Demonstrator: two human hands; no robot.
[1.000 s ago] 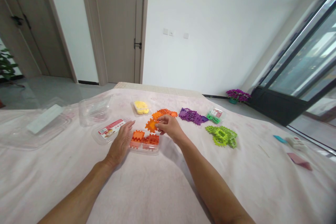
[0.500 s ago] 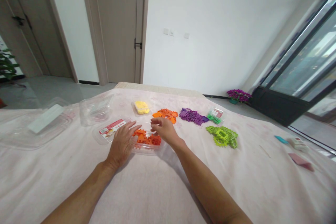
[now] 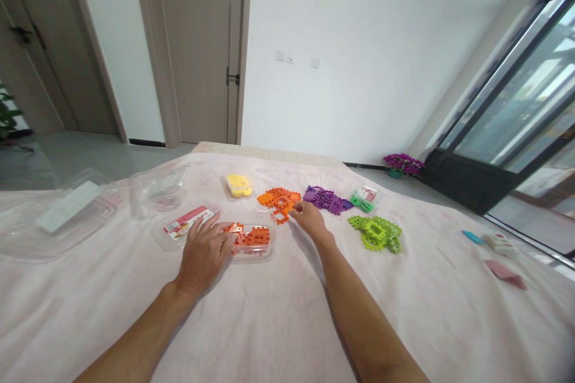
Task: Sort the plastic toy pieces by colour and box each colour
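My left hand (image 3: 205, 251) lies with fingers stretched out over the left edge of a clear plastic container (image 3: 254, 256). Inside that container are orange-red interlocking plastic pieces (image 3: 256, 236), partly hidden by my fingers. Beyond its far right corner, my right hand (image 3: 309, 220) pinches the edge of a square orange building piece (image 3: 281, 216) with an open middle. This piece is at the near side of a loose orange pile (image 3: 274, 196) of toothed, flat pieces. The clear lid (image 3: 173, 239) with a red and white label is partly under my left hand.
Farther back are a small tub of yellow pieces (image 3: 239, 185), a purple pile (image 3: 327, 199) and a labelled box with green pieces (image 3: 365, 198). Lime-green pieces (image 3: 377, 233) lie to the right. Clear containers (image 3: 155, 197) stand left; a pink cloth (image 3: 505, 274) lies far right.
My right hand has moved from above the container to the orange pile, up and to the right, and its fingers have closed. My left hand stays at the container. The view has shifted slightly.
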